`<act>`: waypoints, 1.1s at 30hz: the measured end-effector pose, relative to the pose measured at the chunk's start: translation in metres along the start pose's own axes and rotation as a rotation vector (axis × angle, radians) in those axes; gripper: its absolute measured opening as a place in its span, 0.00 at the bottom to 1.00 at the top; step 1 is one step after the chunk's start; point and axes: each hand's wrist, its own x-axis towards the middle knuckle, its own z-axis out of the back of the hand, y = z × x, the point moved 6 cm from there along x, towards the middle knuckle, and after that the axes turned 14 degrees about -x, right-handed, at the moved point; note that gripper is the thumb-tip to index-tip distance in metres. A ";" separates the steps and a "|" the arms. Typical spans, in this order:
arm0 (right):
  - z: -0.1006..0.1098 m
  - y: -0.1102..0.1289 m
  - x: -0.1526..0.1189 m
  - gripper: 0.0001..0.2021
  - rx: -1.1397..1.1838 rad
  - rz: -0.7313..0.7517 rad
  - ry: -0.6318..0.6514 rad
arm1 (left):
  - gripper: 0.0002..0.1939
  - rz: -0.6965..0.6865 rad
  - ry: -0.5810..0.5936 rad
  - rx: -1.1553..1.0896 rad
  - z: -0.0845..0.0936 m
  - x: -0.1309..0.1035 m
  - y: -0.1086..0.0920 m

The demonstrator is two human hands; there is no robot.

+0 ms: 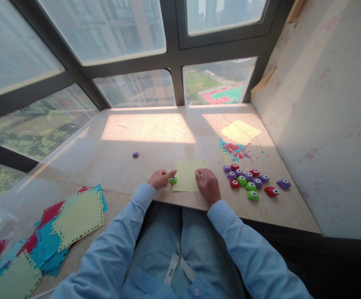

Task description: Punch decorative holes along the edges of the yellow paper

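Note:
A pale yellow sheet of paper [186,176] lies flat near the front edge of the table, with small punched holes along part of its edge. My left hand [161,177] is at its left side, closed on a small green paper punch [173,180] that sits against the paper's left edge. My right hand [208,185] grips the sheet's right edge, fingers curled and thumb on top.
Several red, green and purple punches [241,180] cluster right of the paper. Paper dots [234,150] and a yellow sheet [241,132] lie behind them. One purple punch [136,154] stands apart. Punched coloured sheets [80,216] are piled at left. A papered wall [330,124] bounds the right.

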 end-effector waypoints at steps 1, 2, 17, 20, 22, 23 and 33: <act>0.000 0.000 0.000 0.11 0.001 -0.004 0.000 | 0.30 -0.006 -0.004 0.004 0.000 0.000 0.000; 0.000 0.000 0.000 0.11 0.004 -0.007 0.000 | 0.29 -0.012 -0.008 0.007 -0.001 -0.001 0.000; 0.001 -0.002 -0.001 0.11 0.018 -0.030 -0.009 | 0.21 0.053 0.045 0.404 -0.009 0.002 -0.014; 0.000 -0.003 -0.002 0.11 0.019 -0.032 -0.010 | 0.21 0.086 0.064 0.461 -0.013 0.006 -0.014; -0.001 -0.003 -0.002 0.11 0.019 -0.032 0.001 | 0.20 0.104 0.067 0.490 -0.015 0.008 -0.014; -0.002 -0.003 -0.003 0.11 0.018 -0.032 0.006 | 0.20 0.110 0.066 0.501 -0.016 0.008 -0.014; -0.005 -0.004 -0.003 0.12 0.002 -0.024 0.017 | 0.20 0.165 0.075 0.473 -0.011 0.010 -0.014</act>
